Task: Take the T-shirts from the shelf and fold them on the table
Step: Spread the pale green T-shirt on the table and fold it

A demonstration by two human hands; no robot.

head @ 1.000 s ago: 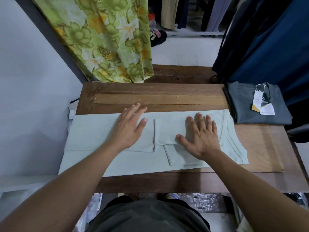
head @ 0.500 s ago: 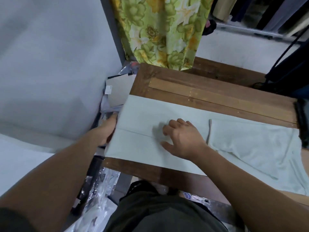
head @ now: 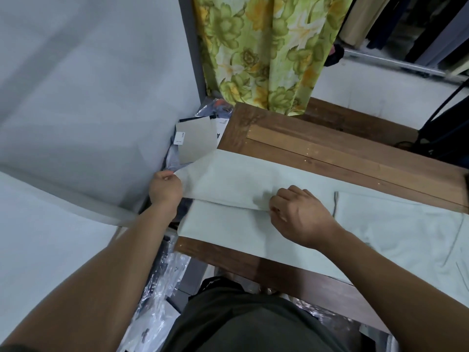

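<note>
A pale mint-green T-shirt (head: pixel 236 179) lies stretched across the wooden table (head: pixel 330 151), its sides folded inward into a long strip. My left hand (head: pixel 165 188) pinches the shirt's left end at the table's left edge and lifts that end a little. My right hand (head: pixel 298 212) has curled fingers pinching the near edge of the upper folded layer, about the middle of the strip. The shirt's right part runs on toward the frame's right edge.
A green and yellow floral cloth (head: pixel 266 52) hangs over the table's far left corner. Cardboard sheets (head: pixel 195 141) and plastic-wrapped packages (head: pixel 157 288) fill the gap between the table and the grey wall (head: pixel 88 85). Dark garments hang at the far right.
My view has swung left. Both hands left their flat press mid-shirt and moved left. The left hand now pinches and lifts the shirt's left end, the right pinches the fold's edge.
</note>
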